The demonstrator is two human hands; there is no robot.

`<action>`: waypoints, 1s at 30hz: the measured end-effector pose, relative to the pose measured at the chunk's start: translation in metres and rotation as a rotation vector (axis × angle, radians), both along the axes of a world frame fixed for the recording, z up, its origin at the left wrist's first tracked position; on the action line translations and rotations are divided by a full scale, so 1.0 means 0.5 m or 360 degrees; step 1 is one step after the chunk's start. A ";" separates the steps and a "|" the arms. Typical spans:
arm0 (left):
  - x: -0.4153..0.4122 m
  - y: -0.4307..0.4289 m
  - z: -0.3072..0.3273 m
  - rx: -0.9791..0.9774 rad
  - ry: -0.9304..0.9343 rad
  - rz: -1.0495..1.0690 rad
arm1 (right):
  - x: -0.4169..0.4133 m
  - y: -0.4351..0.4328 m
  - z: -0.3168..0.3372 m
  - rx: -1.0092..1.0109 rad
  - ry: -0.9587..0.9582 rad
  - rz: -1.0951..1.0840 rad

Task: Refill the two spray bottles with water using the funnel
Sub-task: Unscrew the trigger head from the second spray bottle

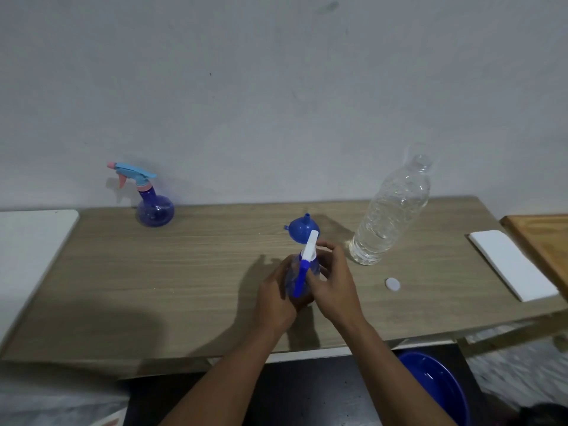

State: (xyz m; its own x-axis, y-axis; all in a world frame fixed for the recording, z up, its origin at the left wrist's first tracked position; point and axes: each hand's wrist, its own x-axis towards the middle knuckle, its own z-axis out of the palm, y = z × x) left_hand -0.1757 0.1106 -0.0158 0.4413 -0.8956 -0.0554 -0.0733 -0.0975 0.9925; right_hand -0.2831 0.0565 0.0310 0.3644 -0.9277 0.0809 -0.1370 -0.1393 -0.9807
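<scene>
**Both hands on the near sprayer, mid-table**

Head view. The left hand (275,298) wrapped the round blue body of the near sprayer (295,279), fingers curled around it. The right hand (333,284) gripped the neck just under the white head, thumb and fingers closed on the collar. Whether the sprayer's base touched the table (153,287) could not be told.

Just behind the sprayer the funnel (302,230) sat mouth-down, spout up. Near on the right stood the water bottle (390,210), partly filled, with its cap (392,285) lying apart in front of it.

The far sprayer (153,204) stood at the back left, close to the back edge and the wall, well apart from the hands. Bare wood lay open between it and the hands, and along the front edge on the left.

A white pad (511,264) lay at the right edge, beside a wooden board (544,241). A blue basin (436,385) showed below the front edge, right of the arms.
</scene>
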 end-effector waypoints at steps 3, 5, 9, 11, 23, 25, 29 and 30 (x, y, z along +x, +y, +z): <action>0.001 -0.006 -0.002 0.0052 0.0109 0.0030 | 0.000 -0.008 0.002 0.0023 0.0030 0.0030; 0.004 -0.005 0.006 -0.0061 0.0055 -0.0012 | -0.002 -0.008 0.006 -0.0019 0.0058 0.0083; 0.004 -0.004 0.001 -0.0030 0.0021 -0.0095 | -0.003 -0.004 0.015 -0.0073 0.0117 0.0056; 0.005 -0.008 -0.007 -0.0034 0.0049 -0.0049 | -0.002 -0.004 0.016 -0.0146 0.0185 0.0049; 0.021 -0.020 -0.003 0.0217 -0.0082 -0.0036 | -0.001 0.017 0.045 -0.0298 0.0290 -0.0058; 0.022 -0.021 -0.002 0.0200 0.0204 -0.0023 | -0.004 0.015 0.042 -0.0437 0.0362 -0.0043; 0.027 -0.021 0.002 0.0267 0.0110 -0.0064 | -0.001 0.015 0.048 -0.0593 0.0412 -0.0020; 0.030 -0.023 0.002 0.0305 -0.0128 -0.0148 | 0.002 0.016 0.056 -0.0592 0.0380 -0.0015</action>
